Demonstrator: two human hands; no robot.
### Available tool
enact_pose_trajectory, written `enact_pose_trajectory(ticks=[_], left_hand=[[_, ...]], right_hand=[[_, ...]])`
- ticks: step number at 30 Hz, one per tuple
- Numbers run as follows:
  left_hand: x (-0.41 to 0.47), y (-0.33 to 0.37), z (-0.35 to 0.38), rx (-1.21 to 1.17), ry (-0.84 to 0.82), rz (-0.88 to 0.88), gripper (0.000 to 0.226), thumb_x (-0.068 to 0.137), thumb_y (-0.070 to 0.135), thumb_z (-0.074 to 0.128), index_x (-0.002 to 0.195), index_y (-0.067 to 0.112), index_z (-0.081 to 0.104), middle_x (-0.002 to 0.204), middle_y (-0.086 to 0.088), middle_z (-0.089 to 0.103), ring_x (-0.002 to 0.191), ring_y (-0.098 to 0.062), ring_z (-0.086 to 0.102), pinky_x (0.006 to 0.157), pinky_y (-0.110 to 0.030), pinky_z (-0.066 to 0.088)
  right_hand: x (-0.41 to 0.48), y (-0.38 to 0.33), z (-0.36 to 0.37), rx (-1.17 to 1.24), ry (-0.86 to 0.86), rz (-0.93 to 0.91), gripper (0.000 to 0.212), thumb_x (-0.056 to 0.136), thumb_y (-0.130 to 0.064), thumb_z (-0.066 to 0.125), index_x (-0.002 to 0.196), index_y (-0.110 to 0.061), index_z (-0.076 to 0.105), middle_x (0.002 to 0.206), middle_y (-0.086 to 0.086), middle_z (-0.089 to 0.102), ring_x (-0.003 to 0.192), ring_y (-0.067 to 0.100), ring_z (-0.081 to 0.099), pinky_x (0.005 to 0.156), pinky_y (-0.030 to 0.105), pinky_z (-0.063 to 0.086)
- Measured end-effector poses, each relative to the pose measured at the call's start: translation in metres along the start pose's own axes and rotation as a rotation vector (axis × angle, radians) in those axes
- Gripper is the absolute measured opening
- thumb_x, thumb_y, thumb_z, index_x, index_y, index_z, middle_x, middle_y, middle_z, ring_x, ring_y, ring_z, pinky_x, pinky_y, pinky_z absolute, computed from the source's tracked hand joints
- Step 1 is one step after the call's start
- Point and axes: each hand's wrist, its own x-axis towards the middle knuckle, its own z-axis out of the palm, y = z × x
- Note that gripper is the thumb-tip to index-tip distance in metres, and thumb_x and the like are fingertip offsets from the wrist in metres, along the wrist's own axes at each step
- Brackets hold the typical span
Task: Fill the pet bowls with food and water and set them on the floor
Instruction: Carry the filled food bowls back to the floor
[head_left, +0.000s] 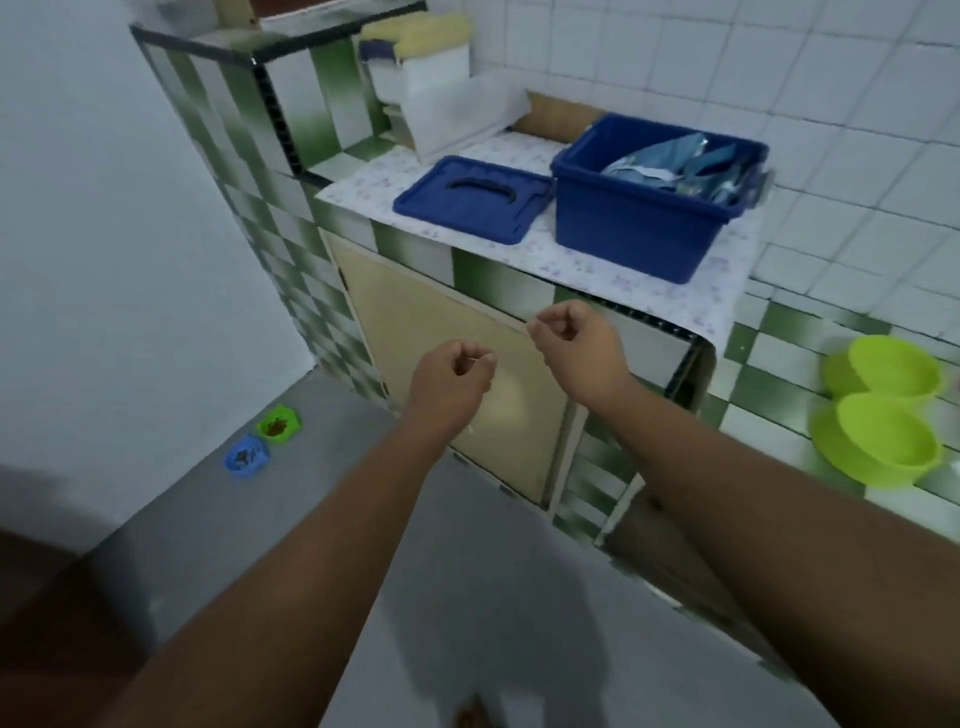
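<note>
- left hand (451, 375) is raised in front of the beige cabinet door (410, 312), fingers curled in, thumb against forefinger, nothing visible in it
- right hand (571, 338) is just beside it and a bit higher, with the same curled pose; nothing seen held, and i cannot tell if it pinches something tiny
- hands are apart, neither touching anything
- small green pet bowl (279, 424) is on the grey floor (467, 571) by the wall, with brown food inside
- small blue pet bowl (247, 457) is on the floor just beside the green one, with dark bits inside; contents too small to tell
- blue bin (644, 228) stands open on the patterned surface (623, 283), with silvery-blue pouches (675, 166) inside
- blue lid (472, 200) lies flat on the surface, left of the bin
- white container with a yellow top (421, 78) is at the back by the tiled wall
- two lime green bowls (883, 415) sit on the lower tiled ledge at far right, touching each other
</note>
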Motion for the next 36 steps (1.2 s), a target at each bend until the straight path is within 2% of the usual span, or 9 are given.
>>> enact_pose_trajectory(ticks=[6,9,13,18,23,26,31,34,36], left_hand=[[-0.04,0.034,0.119,0.044,-0.205,0.082,0.014,0.096,0.027,0.065,0.083,0.023,0.071,0.08,-0.005,0.074,0.081,-0.028,0.072,0.08,-0.05,0.061],[-0.062,0.052,0.188,0.063,-0.254,0.117,0.017,0.096,0.03,0.066,0.084,0.019,0.072,0.077,-0.003,0.073,0.069,-0.016,0.068,0.068,-0.035,0.058],[-0.085,0.07,0.275,0.005,-0.333,0.081,0.012,0.099,0.022,0.063,0.094,0.013,0.071,0.081,-0.006,0.072,0.067,-0.011,0.064,0.063,-0.029,0.056],[-0.1,0.083,0.365,-0.048,-0.396,0.029,0.013,0.1,0.016,0.062,0.1,0.005,0.068,0.084,-0.007,0.067,0.069,-0.012,0.064,0.067,-0.031,0.056],[-0.101,0.094,0.431,-0.064,-0.487,-0.006,0.009,0.099,0.017,0.064,0.09,0.017,0.066,0.083,-0.007,0.067,0.071,-0.016,0.064,0.067,-0.035,0.053],[-0.093,0.1,0.471,-0.07,-0.52,-0.028,0.005,0.098,0.019,0.066,0.093,0.017,0.066,0.086,-0.009,0.066,0.069,-0.015,0.063,0.065,-0.033,0.053],[-0.071,0.119,0.545,-0.068,-0.563,-0.013,0.007,0.099,0.024,0.062,0.1,0.017,0.065,0.092,-0.009,0.069,0.076,-0.018,0.067,0.07,-0.034,0.058],[-0.061,0.13,0.592,-0.096,-0.6,-0.055,0.013,0.101,0.026,0.061,0.102,0.014,0.064,0.086,-0.006,0.065,0.07,-0.019,0.062,0.059,-0.03,0.052],[-0.056,0.135,0.619,-0.092,-0.621,-0.072,0.011,0.1,0.025,0.062,0.1,0.015,0.062,0.085,-0.007,0.064,0.069,-0.02,0.061,0.061,-0.033,0.054]], right_hand=[[-0.039,0.046,-0.123,0.036,0.142,0.037,0.011,0.091,-0.026,0.071,0.089,-0.016,0.068,0.078,0.001,0.068,0.069,0.012,0.061,0.068,0.028,0.053],[-0.058,0.076,-0.191,0.05,0.235,0.086,0.011,0.089,-0.023,0.072,0.079,-0.021,0.066,0.071,0.001,0.067,0.068,0.022,0.066,0.069,0.037,0.056],[-0.081,0.117,-0.276,0.061,0.289,0.155,0.017,0.083,-0.035,0.07,0.082,-0.018,0.066,0.073,0.003,0.065,0.072,0.03,0.067,0.075,0.054,0.059],[-0.102,0.159,-0.366,0.058,0.368,0.225,0.019,0.079,-0.037,0.068,0.082,-0.018,0.064,0.076,0.002,0.066,0.086,0.038,0.068,0.078,0.054,0.058],[-0.11,0.198,-0.426,0.06,0.447,0.309,0.014,0.085,-0.03,0.07,0.079,-0.02,0.062,0.079,0.007,0.066,0.081,0.033,0.069,0.078,0.057,0.058],[-0.105,0.217,-0.452,0.057,0.509,0.341,0.014,0.083,-0.033,0.069,0.079,-0.021,0.061,0.083,0.01,0.068,0.088,0.037,0.069,0.083,0.057,0.057],[-0.09,0.247,-0.503,0.024,0.617,0.409,0.03,0.077,-0.043,0.068,0.082,-0.014,0.063,0.082,0.01,0.069,0.087,0.038,0.068,0.08,0.058,0.057],[-0.088,0.264,-0.537,0.037,0.727,0.468,0.017,0.087,-0.028,0.069,0.086,-0.011,0.065,0.088,0.014,0.071,0.09,0.039,0.069,0.083,0.057,0.058],[-0.09,0.278,-0.558,0.047,0.824,0.524,0.014,0.087,-0.025,0.068,0.087,-0.011,0.066,0.089,0.014,0.073,0.091,0.036,0.071,0.084,0.056,0.059]])
